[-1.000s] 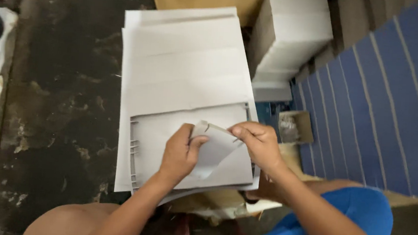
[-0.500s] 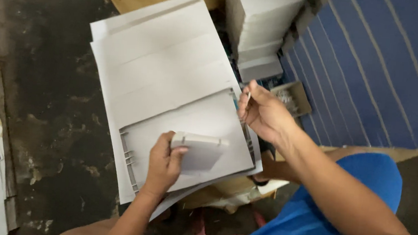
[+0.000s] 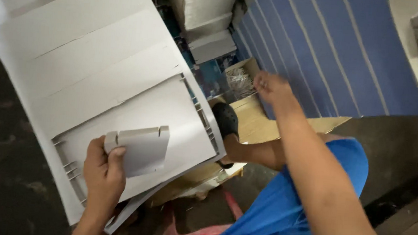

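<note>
My left hand (image 3: 103, 171) grips a small folded grey cardboard piece (image 3: 142, 147) with tabs along its top edge, held over a stack of large flat grey cardboard sheets (image 3: 88, 68). Out to the right, my right hand (image 3: 273, 90) hovers at a small open cardboard box (image 3: 241, 80) that holds thin metal bits. Its fingers are curled down; whether they hold anything cannot be told. The notched top sheet (image 3: 170, 109) lies under the small piece.
A stack of white folded boxes (image 3: 205, 8) stands at the top middle. A blue striped wall or sheet (image 3: 334, 48) fills the right. My foot in a dark shoe (image 3: 226, 121) rests on brown cardboard. The floor at the left is dark concrete.
My right hand has left the small cardboard piece and swung right to the little box. The left hand keeps the piece, now folded flat. The view has tilted and shifted right.
</note>
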